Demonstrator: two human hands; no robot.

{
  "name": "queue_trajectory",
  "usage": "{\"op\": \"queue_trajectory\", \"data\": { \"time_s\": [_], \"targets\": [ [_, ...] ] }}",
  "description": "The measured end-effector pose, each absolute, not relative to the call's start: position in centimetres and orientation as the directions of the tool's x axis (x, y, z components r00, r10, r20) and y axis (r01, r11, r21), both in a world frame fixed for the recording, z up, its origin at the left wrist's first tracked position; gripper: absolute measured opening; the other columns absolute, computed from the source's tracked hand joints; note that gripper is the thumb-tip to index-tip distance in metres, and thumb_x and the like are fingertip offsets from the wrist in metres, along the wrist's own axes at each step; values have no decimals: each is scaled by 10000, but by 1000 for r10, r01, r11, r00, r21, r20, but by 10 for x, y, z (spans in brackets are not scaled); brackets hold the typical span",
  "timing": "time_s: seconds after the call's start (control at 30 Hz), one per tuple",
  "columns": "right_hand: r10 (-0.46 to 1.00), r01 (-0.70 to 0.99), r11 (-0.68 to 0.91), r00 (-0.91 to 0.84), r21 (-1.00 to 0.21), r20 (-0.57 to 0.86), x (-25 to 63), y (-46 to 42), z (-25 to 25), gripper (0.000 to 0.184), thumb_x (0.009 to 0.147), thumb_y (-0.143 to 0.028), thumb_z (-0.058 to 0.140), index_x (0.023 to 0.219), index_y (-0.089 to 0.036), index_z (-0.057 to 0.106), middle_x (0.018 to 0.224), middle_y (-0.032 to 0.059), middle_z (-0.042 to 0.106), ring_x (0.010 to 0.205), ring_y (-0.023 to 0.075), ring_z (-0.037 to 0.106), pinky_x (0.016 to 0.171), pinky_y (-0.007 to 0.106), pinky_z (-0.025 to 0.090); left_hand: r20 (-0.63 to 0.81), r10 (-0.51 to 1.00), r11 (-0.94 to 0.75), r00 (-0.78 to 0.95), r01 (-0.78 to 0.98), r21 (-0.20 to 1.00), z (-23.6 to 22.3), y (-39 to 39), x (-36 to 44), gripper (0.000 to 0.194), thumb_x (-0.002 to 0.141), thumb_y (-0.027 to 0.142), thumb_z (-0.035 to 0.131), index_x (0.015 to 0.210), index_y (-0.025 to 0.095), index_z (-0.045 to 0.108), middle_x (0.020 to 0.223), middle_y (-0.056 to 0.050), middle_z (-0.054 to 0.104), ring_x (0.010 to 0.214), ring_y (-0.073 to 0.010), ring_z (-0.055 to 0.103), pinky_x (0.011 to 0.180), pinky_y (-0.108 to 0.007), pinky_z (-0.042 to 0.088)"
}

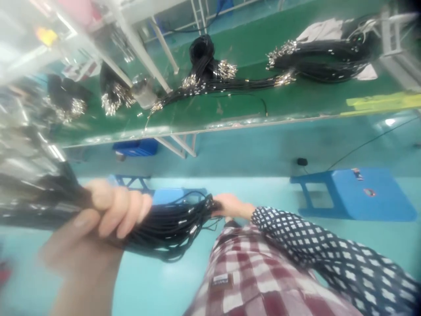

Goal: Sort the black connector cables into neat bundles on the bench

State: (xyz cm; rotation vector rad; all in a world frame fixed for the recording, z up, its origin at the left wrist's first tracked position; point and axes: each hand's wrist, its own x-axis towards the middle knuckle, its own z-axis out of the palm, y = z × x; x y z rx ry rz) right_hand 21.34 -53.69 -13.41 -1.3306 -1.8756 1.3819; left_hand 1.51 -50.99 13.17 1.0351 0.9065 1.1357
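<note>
My left hand (115, 210), blurred and close to the camera, has its fingers wrapped around a thick bundle of black cables (164, 230). The cables run on past it to the left edge, where they blur together with shiny pieces. At the bundle's looped right end, my right hand (230, 205) is closed around the gathered cables, in front of the checked apron; its fingertips are partly hidden. The bundle sags between both hands, above the floor, with a few thin strands sticking out near the right hand.
Across the view runs a green-topped table (243, 103) bearing several black cable bundles (204, 57) with metallic ends and a clear container (144, 92). Yellow strips (381, 103) lie at its right. Blue stools (375, 195) stand on the floor, near a thin cord (362, 147).
</note>
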Motion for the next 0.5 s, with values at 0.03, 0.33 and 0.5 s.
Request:
{"op": "queue_trajectory", "data": {
  "time_s": [0.03,0.33,0.5],
  "targets": [
    [907,482,21,-378,-876,-187,227,-536,-132,276,771,-394,735,981,-219,697,986,60,719,987,247,641,871,312,457,-31,977,70,211,-180,981,129,-507,14,314,566,283,836,608,189,540,383,72,370,331,-79,367,400,-273,321],
    [947,750,-111,-119,-652,-299,278,-589,-130,124,800,-284,681,852,-172,673,902,118,714,884,237,659,768,273,464,109,994,-105,24,-133,985,83,-488,78,213,675,48,720,610,143,542,550,27,497,538,-107,471,535,-280,395],
    [937,799,-184,-33,-572,-348,350,-587,-128,173,826,-197,626,986,-220,685,902,80,722,890,234,667,785,310,471,-11,989,42,149,-210,977,73,-488,99,222,714,156,746,629,156,541,551,34,449,532,-99,445,564,-275,410]
  ]
}}
